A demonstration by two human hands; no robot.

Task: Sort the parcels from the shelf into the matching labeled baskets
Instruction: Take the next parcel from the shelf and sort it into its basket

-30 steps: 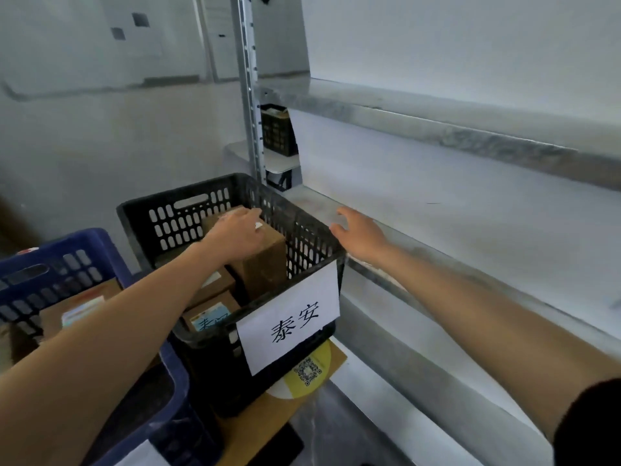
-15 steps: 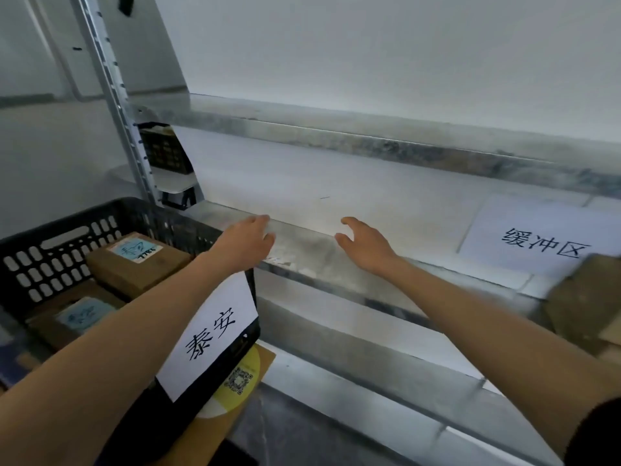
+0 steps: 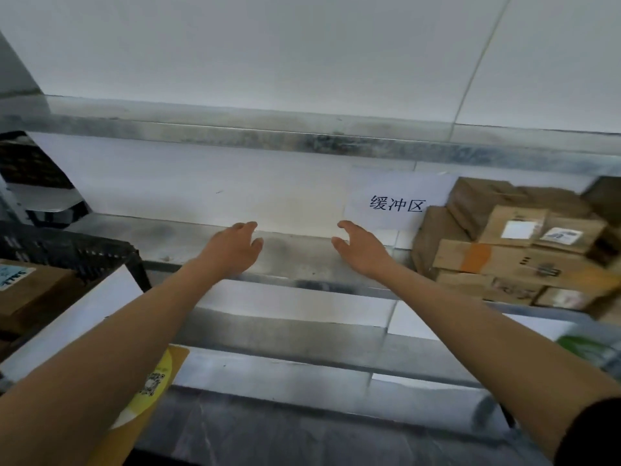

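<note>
Both my hands reach out over the bare middle stretch of the metal shelf (image 3: 302, 257). My left hand (image 3: 232, 250) is open and holds nothing. My right hand (image 3: 361, 248) is open too, fingers apart, a little left of a pile of brown cardboard parcels (image 3: 510, 250) stacked at the shelf's right end. A white paper sign (image 3: 396, 203) with black characters hangs on the back wall just left of the pile. At the left edge stands a black basket (image 3: 74, 250) with a white paper label (image 3: 77, 317) on its front and a brown parcel (image 3: 30, 290) inside.
An upper shelf (image 3: 302, 136) runs across above my hands. A lower shelf level (image 3: 302, 338) lies below my arms. Under the basket sits a cardboard sheet with a yellow sticker and QR code (image 3: 153, 385). Another dark crate (image 3: 23, 163) shows at the far left.
My left hand has let go of the parcel in the black basket and swung right onto the shelf. The view has turned right, bringing the sign and the parcel pile into sight.
</note>
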